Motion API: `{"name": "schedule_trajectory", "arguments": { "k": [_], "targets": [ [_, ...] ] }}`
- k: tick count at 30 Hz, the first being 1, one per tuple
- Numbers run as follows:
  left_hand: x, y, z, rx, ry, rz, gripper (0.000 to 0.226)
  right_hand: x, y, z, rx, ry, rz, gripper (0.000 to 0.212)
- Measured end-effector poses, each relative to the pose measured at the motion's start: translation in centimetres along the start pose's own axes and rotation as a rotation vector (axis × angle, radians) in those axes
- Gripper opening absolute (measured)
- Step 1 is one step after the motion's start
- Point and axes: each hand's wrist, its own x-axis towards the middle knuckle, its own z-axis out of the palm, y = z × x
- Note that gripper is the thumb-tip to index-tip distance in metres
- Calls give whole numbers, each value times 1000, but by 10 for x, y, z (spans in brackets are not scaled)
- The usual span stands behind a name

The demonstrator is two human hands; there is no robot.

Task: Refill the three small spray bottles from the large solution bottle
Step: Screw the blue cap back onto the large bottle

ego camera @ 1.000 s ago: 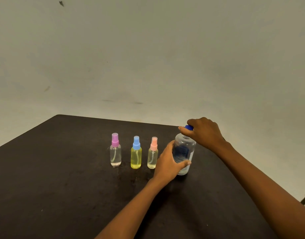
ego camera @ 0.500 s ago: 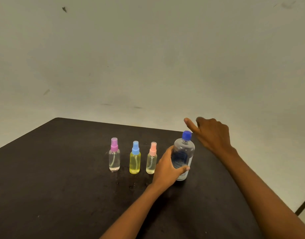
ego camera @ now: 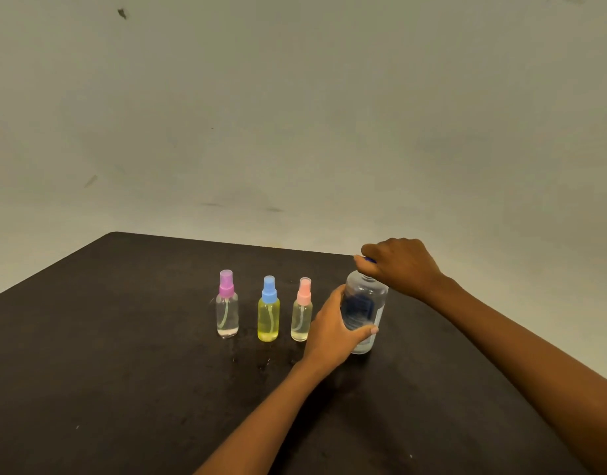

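Note:
Three small spray bottles stand upright in a row on the dark table: a clear one with a purple top, a yellow one with a blue top, and a pale one with a pink top. Right of them stands the large clear solution bottle with a dark blue label. My left hand grips its body from the left. My right hand is curled over its blue cap, which is almost wholly hidden under the fingers.
The table's far edge runs just behind the bottles and its right edge falls away past my right forearm. A plain pale wall fills the background. Small wet specks lie on the table in front of the spray bottles.
Half a second ago my right hand was lifted off to the right with the blue cap showing; now it is back down over the cap. My left hand has kept its hold.

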Motion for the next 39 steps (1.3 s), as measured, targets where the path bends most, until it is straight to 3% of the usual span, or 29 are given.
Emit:
{"name": "schedule_trajectory", "arguments": {
  "k": [4, 14, 21, 39],
  "targets": [
    [1, 0, 1, 11, 0, -8, 82, 0, -8, 5, 126, 5, 185, 44],
    [1, 1, 2, 23, 7, -35, 81, -3, -27, 7, 48, 93, 405, 44],
    [-1, 4, 1, 15, 0, -42, 81, -4, -33, 6, 52, 116, 457, 37],
    [0, 3, 2, -3, -3, -42, 81, -8, -35, 11, 118, 147, 538, 46]
  ]
}}
